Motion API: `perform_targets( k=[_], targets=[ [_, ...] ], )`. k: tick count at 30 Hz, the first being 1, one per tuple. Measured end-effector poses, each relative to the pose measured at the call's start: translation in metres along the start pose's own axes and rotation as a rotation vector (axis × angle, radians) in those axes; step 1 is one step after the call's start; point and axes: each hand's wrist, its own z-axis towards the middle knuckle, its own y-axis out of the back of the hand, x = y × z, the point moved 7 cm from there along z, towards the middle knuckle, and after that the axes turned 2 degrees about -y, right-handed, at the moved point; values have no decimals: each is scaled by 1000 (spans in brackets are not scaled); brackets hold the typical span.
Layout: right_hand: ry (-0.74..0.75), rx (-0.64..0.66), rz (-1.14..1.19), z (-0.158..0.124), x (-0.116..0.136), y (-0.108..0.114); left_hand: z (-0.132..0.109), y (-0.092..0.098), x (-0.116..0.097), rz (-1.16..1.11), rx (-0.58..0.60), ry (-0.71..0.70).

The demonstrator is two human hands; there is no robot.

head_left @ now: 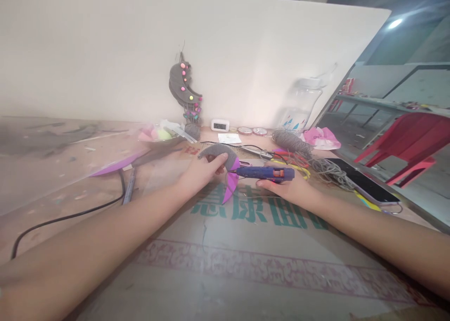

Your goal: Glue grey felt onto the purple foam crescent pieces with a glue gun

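My left hand (204, 171) pinches a purple crescent shape (230, 182) partly wrapped in grey yarn, held just above a flattened cardboard sheet (246, 246). My right hand (288, 187) grips a blue glue gun (267, 173) lying level. Its nozzle points left and touches the crescent where the grey wrapping ends. Both forearms reach in from the lower corners.
A finished grey crescent with coloured beads (183, 87) leans on the wall. Grey yarn (293, 143), scissors, a phone (363, 182), a clear jar (302, 103), a small clock (220, 124), a black cable (70, 215) and another purple cut-out (112, 166) surround the work. Red chairs stand right.
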Motion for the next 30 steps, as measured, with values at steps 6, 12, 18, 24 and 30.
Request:
perform_targets(
  k=[6, 12, 18, 24, 30],
  targets=[
    [-7, -17, 24, 0, -5, -1, -3, 1, -4, 4, -2, 11],
    [-31, 14, 46, 0, -3, -2, -4, 1, -7, 6, 4, 18],
    [7, -7, 48, 1, -3, -1, -4, 1, -6, 0, 2, 0],
    [22, -1, 28, 1, -3, -1, -4, 2, -10, 27, 3, -14],
    [17, -3, 16, 0, -2, 0, -4, 1, -7, -1, -6, 2]
  ],
)
